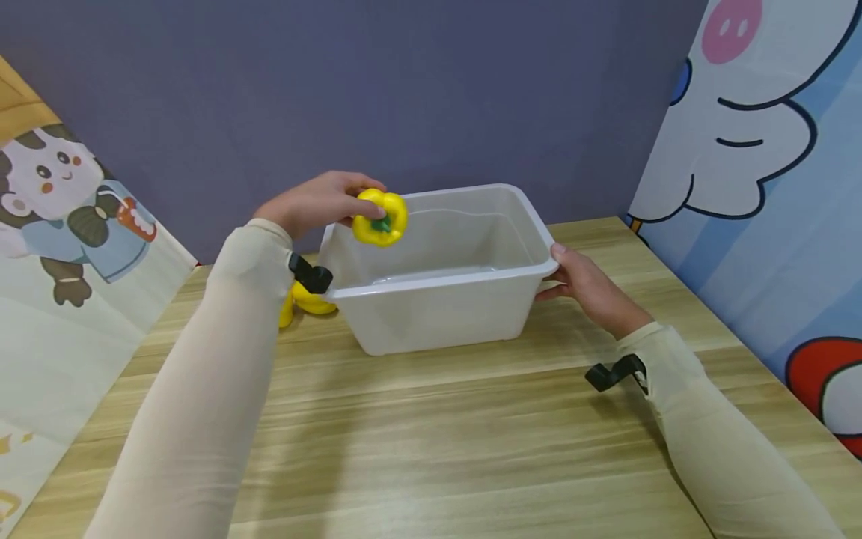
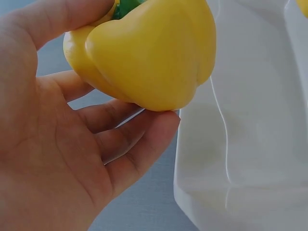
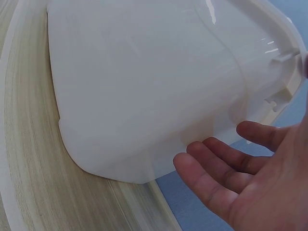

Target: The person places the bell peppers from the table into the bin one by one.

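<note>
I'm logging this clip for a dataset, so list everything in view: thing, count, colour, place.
bell pepper: 1, yellow with green stem, held over the left rim of the tub
plastic tub: 1, translucent white, on the table centre, nothing seen inside
bananas: count unclear, yellow, on the table left of the tub, partly hidden by the left arm
table: 1, light wood grain, under everything
back wall: 1, grey-purple, behind the table
cartoon panels: 2, printed, at the left and right sides
wrist camera mounts: 2, black, one on each wrist
left hand: 1, grips the bell pepper
right hand: 1, on the tub's right rim, thumb on top
sleeves: 2, cream, on both arms
</note>
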### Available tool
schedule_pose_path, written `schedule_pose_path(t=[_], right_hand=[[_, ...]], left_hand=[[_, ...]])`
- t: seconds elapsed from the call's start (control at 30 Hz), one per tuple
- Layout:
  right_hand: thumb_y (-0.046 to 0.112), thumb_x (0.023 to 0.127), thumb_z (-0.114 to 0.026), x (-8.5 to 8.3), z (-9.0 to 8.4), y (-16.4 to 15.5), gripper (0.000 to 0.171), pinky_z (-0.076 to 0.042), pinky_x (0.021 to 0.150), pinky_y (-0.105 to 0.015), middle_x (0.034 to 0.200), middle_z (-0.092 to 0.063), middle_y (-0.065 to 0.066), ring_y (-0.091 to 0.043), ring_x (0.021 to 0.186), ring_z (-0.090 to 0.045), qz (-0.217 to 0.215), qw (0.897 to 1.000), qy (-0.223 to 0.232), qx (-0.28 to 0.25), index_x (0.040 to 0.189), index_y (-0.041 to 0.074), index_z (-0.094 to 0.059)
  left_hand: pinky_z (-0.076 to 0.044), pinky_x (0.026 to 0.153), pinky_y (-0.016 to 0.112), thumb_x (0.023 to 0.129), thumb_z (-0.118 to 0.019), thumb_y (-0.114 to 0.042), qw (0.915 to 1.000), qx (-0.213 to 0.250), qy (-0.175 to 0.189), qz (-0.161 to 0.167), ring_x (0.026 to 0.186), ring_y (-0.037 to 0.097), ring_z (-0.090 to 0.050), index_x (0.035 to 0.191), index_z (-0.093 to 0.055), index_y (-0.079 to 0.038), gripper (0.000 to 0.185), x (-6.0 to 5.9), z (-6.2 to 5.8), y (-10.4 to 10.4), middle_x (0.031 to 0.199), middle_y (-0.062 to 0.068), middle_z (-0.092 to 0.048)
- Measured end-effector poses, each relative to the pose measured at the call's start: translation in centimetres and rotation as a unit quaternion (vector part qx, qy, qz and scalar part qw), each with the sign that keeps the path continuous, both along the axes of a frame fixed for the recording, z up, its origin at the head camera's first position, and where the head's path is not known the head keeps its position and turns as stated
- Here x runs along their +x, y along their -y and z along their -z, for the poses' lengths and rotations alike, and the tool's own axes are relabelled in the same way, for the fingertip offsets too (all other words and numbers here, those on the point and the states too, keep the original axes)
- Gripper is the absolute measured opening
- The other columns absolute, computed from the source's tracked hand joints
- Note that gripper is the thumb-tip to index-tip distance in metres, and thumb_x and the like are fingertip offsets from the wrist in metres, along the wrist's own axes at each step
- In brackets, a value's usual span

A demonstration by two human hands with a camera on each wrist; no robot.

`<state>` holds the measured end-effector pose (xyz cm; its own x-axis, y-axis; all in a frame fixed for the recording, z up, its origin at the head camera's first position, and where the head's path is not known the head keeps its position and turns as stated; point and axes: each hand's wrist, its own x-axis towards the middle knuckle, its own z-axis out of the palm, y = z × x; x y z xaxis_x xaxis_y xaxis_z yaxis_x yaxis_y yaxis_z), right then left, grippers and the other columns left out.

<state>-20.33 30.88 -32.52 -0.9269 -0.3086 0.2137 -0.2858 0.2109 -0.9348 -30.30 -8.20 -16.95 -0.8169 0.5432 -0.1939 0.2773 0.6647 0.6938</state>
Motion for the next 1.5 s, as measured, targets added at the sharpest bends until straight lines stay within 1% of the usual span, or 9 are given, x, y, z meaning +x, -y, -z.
schedule_pose_path(t=[0.33, 0.63, 0.83, 0.97, 1.07, 1.27, 1.43, 1.5], right_hand=[[0.052, 0.108, -0.027, 0.2, -0.1, -0.1, 0.068, -0.054, 0.089, -0.054, 0.129, -0.058, -0.008, -0.02, 0.111, -0.06, -0.001, 1.0, -0.003, -0.005, 0.15, -0.001, -0.038], [0.05, 0.109, -0.026, 0.2, -0.2, 0.2, 0.067, -0.053, 0.09, -0.053, 0.13, -0.057, -0.01, -0.019, 0.112, -0.06, 0.0, 1.0, -0.001, -0.005, 0.15, -0.002, -0.038], [0.052, 0.108, -0.027, 0.3, -0.3, 0.3, 0.069, -0.054, 0.089, -0.053, 0.132, -0.054, -0.017, -0.019, 0.111, -0.06, 0.003, 1.0, 0.003, -0.006, 0.15, -0.002, -0.037], [0.053, 0.108, -0.026, 0.2, -0.1, 0.2, 0.07, -0.053, 0.09, -0.054, 0.132, -0.054, -0.014, -0.019, 0.111, -0.06, 0.003, 1.0, 0.003, -0.003, 0.15, -0.002, -0.037], [0.053, 0.108, -0.026, 0.1, -0.1, 0.1, 0.07, -0.053, 0.09, -0.055, 0.132, -0.054, -0.015, -0.019, 0.112, -0.06, 0.003, 1.0, 0.004, -0.002, 0.15, -0.002, -0.037], [0.052, 0.108, -0.026, 0.2, -0.2, 0.1, 0.069, -0.053, 0.09, -0.053, 0.132, -0.054, -0.016, -0.019, 0.111, -0.06, 0.008, 1.0, 0.009, -0.002, 0.149, -0.002, -0.038], [0.054, 0.108, -0.026, 0.1, -0.2, 0.1, 0.07, -0.052, 0.091, -0.056, 0.136, -0.05, -0.022, -0.019, 0.113, -0.059, 0.006, 1.0, 0.01, -0.003, 0.15, -0.001, -0.038], [0.054, 0.108, -0.026, 0.1, -0.2, 0.1, 0.069, -0.051, 0.092, -0.058, 0.137, -0.05, -0.021, -0.02, 0.114, -0.059, 0.004, 1.0, 0.011, -0.003, 0.15, 0.001, -0.038]], left_hand=[[-0.042, 0.106, 0.045, 0.099, -0.064, -0.033, 0.9999, 0.002, 0.013, 0.003, 0.118, 0.025, -0.053, 0.152, -0.04, -0.014, 0.062, -0.4, 0.3, -0.5, 0.142, 0.005, -0.047], [-0.041, 0.108, 0.044, 0.098, -0.064, -0.034, 0.9993, -0.029, 0.021, -0.004, 0.122, 0.026, -0.049, 0.154, -0.038, -0.013, 0.065, -0.8, 0.4, -0.8, 0.148, 0.007, -0.043], [-0.041, 0.109, 0.044, 0.097, -0.067, -0.035, 0.9988, -0.044, 0.019, -0.007, 0.123, 0.026, -0.048, 0.154, -0.038, -0.014, 0.067, -1.1, 0.7, -0.9, 0.147, 0.008, -0.043], [-0.041, 0.109, 0.044, 0.096, -0.068, -0.035, 0.9985, -0.051, 0.018, -0.007, 0.123, 0.026, -0.048, 0.153, -0.039, -0.015, 0.067, -1.3, 0.8, -1.1, 0.146, 0.009, -0.044], [-0.041, 0.108, 0.044, 0.095, -0.068, -0.036, 0.9983, -0.056, 0.015, -0.004, 0.123, 0.026, -0.048, 0.153, -0.039, -0.015, 0.068, -1.4, 0.8, -1.3, 0.146, 0.008, -0.044], [-0.043, 0.106, 0.043, 0.096, -0.068, -0.034, 0.9985, -0.053, 0.011, 0.0, 0.121, 0.026, -0.05, 0.152, -0.041, -0.014, 0.065, -1.9, 1.0, -1.6, 0.144, 0.008, -0.046], [-0.044, 0.105, 0.042, 0.097, -0.067, -0.031, 0.9987, -0.049, 0.016, -0.002, 0.121, 0.026, -0.05, 0.152, -0.041, -0.014, 0.064, -2.0, 1.1, -1.9, 0.144, 0.007, -0.047], [-0.044, 0.105, 0.042, 0.096, -0.067, -0.03, 0.9988, -0.046, 0.016, -0.002, 0.121, 0.026, -0.05, 0.152, -0.041, -0.013, 0.064, -2.0, 1.1, -1.9, 0.143, 0.007, -0.047]])
